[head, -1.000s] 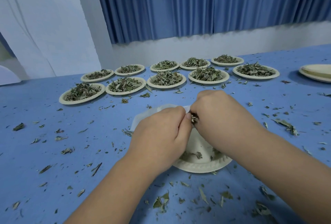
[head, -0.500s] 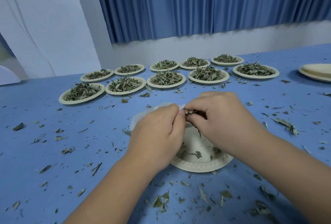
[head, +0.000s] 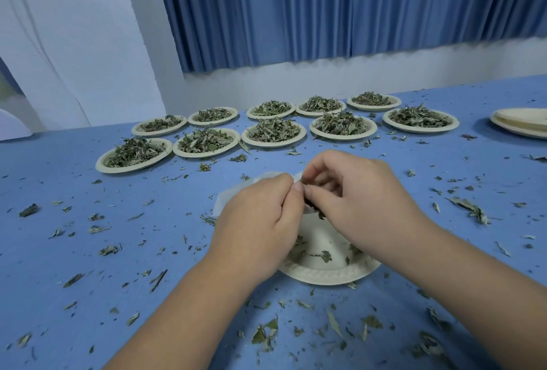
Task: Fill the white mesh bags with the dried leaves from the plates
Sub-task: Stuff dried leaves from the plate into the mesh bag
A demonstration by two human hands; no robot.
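Head view checked from left to right. Found a blue table (head: 44,281) strewn with dry, curled leaf fragments (head: 29,210). Recorded ten shallow round paper plates (head: 273,145) with embossed rims, set in two rows at the far side, each heaped with grey-green dried leaves (head: 342,124). Noted the left hand (head: 260,221) at centre, fingers curled, thumb and forefinger pinching the upper edge of the white mesh bag (head: 231,196). Saw the bag only in part: thin, soft, translucent, with a rounded outline, showing behind and to the left of that hand, above the near plate (head: 325,276). Traced its visible edge from lower left to upper right, mouth end at the meeting fingertips; could not tell the full long axis, owing to cover by the hand. Noted the right hand (head: 355,201) touching the left at the fingertips, curled fingers pinching a small dark clump of leaves (head: 313,208) at the bag's mouth. Found the near plate under both hands, pale, nearly bare, with a few leaf bits on it. Logged a stack of empty plates (head: 521,125) at the far right edge. Logged a pleated blue curtain (head: 325,8) behind.
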